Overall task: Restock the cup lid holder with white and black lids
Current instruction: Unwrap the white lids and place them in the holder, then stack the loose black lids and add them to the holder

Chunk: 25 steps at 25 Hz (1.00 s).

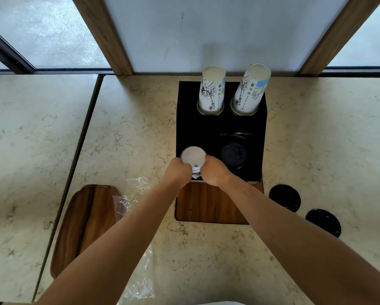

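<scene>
1. The left hand (180, 170) and the right hand (213, 171) both have their fingers curled round a stack of white lids (193, 158), one grip on each side of it.
2. That stack sits at the front-left compartment of the black lid holder (259, 128), with its top lid facing up (a small sip hole shows near the front edge).
3. A stack of black lids (234, 155) fills the front-right compartment, just beside the white one.
4. Two upturned stacks of printed paper cups (212, 91) stand in the holder's rear compartments.
5. Two loose black lids (285, 197) lie on the marble desk (129, 119) to the right of the holder, apart from each other.
6. Crumpled clear plastic wrap (138, 280) lies on the desk under the left forearm, next to a wooden inset (83, 225).
</scene>
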Each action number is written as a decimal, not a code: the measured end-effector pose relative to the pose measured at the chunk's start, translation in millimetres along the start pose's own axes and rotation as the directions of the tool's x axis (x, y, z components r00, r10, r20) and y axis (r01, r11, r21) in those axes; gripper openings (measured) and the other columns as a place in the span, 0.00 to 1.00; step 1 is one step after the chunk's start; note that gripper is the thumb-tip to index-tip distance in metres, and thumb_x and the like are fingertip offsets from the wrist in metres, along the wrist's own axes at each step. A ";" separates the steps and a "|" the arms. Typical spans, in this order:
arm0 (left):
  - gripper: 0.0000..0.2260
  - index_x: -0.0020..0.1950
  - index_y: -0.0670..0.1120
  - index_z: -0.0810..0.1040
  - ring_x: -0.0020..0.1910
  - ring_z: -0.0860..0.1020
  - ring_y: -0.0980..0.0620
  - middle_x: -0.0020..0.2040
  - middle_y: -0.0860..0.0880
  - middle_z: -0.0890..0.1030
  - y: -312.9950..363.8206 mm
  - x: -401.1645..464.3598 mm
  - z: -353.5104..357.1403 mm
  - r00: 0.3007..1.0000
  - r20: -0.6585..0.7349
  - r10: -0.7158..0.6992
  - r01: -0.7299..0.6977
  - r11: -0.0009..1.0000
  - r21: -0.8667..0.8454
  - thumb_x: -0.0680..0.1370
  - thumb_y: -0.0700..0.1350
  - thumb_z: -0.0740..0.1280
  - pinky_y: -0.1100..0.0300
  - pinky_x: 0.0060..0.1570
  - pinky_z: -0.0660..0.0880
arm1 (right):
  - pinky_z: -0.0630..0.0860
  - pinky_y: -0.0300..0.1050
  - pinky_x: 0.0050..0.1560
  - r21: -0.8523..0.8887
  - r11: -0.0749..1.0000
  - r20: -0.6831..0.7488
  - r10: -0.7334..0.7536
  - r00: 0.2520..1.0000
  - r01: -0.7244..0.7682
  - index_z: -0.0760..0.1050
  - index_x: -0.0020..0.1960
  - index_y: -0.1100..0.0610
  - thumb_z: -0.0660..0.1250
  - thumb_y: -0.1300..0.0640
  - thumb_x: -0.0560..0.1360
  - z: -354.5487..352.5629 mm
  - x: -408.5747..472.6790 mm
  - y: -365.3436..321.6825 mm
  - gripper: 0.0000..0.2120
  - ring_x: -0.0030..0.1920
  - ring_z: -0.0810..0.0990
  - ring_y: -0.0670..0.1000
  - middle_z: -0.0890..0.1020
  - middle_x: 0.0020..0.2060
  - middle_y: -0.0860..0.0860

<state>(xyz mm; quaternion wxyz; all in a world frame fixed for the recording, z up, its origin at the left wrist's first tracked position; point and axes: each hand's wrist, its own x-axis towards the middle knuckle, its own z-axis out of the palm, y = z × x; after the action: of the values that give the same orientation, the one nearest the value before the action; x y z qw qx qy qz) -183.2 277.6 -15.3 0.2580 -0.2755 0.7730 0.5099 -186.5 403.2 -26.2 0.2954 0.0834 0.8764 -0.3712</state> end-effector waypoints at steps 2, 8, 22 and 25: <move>0.14 0.61 0.35 0.78 0.55 0.80 0.39 0.56 0.34 0.81 -6.6 0.0 -2.7 0.998 -0.005 0.061 -0.060 0.994 0.091 0.78 0.32 0.58 0.43 0.57 0.80 | 0.73 0.52 0.65 -0.023 1.000 0.003 -0.017 1.000 0.017 0.68 0.71 0.64 0.60 0.65 0.79 0.3 -0.3 1.2 0.20 0.64 0.75 0.59 0.76 0.64 0.62; 0.16 0.59 0.37 0.80 0.41 0.78 0.53 0.42 0.47 0.83 -25.0 -2.9 -10.7 0.979 -0.033 0.200 -0.198 0.979 0.053 0.75 0.33 0.58 0.52 0.46 0.77 | 0.73 0.52 0.65 -0.050 0.995 -0.063 -0.093 0.994 0.090 0.68 0.70 0.64 0.59 0.66 0.79 -2.8 -8.3 3.4 0.19 0.63 0.75 0.59 0.76 0.64 0.62; 0.29 0.75 0.51 0.68 0.52 0.76 0.55 0.67 0.48 0.78 -48.2 -33.8 -27.5 0.953 -0.021 0.301 -0.292 0.939 0.182 0.75 0.53 0.69 0.58 0.47 0.72 | 0.71 0.50 0.68 -0.099 0.972 -0.249 -0.230 0.941 0.211 0.66 0.74 0.55 0.66 0.44 0.78 5.1 -79.6 32.2 0.29 0.69 0.72 0.54 0.72 0.70 0.54; 0.28 0.76 0.50 0.67 0.39 0.75 0.64 0.49 0.57 0.80 -60.3 -49.0 -27.6 0.948 0.006 0.319 -0.311 0.922 0.230 0.76 0.53 0.67 0.62 0.36 0.72 | 0.69 0.48 0.68 -0.113 0.979 -0.257 -0.194 0.947 0.171 0.66 0.74 0.55 0.61 0.43 0.80 13.0 -96.6 41.1 0.27 0.70 0.71 0.54 0.71 0.71 0.55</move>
<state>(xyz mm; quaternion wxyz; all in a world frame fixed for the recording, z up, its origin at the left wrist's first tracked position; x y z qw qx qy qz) -109.8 240.1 -11.4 0.1904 -0.1243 0.8646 0.4480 -87.1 430.3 -2.1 0.1427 0.0378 0.9277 -0.3430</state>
